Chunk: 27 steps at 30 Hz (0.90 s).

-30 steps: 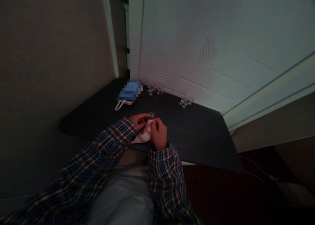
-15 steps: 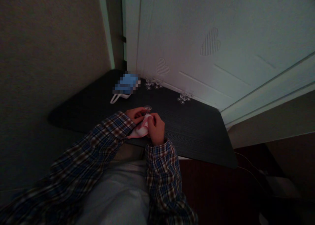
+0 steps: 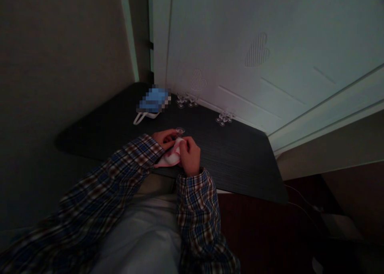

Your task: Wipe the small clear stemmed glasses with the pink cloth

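Grip: your right hand (image 3: 191, 156) was pinched, thumb against bent fingers, on a pink-trimmed white cloth piece (image 3: 172, 159). Your left hand (image 3: 163, 138) was curled at the cloth's upper side, fingertips by a clear suction cup (image 3: 180, 130); couldn't tell whether they pressed cloth, cup or both.

Landmark: the black wood-grain tabletop (image 3: 240, 158). The cloth was at its near edge, left of the middle, loosely bunched, one pink-edged corner trailing toward you. The cup lay just beyond the cloth, farther in from that edge. Whether the two were joined was hidden by your fingers.

Progress, as judged: mid-handling. The cloth was already up in your fingers; not yet flattened or let go. Two clusters of clear suction cups, the left one (image 3: 186, 101) and the right one (image 3: 225, 118), sat along the tabletop's far edge, out of your hands. At its far-left part, a phone-like device (image 3: 154, 100) with a white loop (image 3: 139, 118) lay untouched.

Against the frame a second earlier: your pinch and the cloth's folds looked much the same. Your view had shifted, so everything sat a little higher and more leftward. Clusters and device kept their places on the tabletop.
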Available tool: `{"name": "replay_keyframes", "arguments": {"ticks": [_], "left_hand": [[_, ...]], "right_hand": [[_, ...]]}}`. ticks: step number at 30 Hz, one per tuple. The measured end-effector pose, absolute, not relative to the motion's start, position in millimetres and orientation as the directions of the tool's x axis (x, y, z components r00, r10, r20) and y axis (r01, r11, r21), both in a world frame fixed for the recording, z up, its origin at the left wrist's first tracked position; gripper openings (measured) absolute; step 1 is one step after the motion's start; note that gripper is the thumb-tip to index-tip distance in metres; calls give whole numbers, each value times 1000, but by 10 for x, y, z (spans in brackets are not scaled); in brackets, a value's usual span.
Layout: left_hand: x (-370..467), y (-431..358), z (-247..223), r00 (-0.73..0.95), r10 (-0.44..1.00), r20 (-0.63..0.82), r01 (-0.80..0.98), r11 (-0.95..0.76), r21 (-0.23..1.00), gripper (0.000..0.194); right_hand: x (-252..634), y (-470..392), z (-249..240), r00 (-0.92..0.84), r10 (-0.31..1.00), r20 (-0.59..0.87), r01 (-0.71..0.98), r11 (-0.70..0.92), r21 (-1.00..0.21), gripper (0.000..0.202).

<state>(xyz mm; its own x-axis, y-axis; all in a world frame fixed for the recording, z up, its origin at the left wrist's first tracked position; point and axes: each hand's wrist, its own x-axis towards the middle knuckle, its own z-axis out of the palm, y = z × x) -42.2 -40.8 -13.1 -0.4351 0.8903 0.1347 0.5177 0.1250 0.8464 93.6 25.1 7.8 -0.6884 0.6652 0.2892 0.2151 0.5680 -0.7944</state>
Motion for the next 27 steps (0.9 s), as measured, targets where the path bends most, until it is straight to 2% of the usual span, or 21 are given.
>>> {"name": "replay_keyframes", "arguments": {"ticks": [27], "left_hand": [[-380, -415, -68, -444, 886, 133, 544, 148, 826, 46]], "right_hand": [[942, 256, 85, -693, 663, 284, 221, 570, -791, 26]]}}
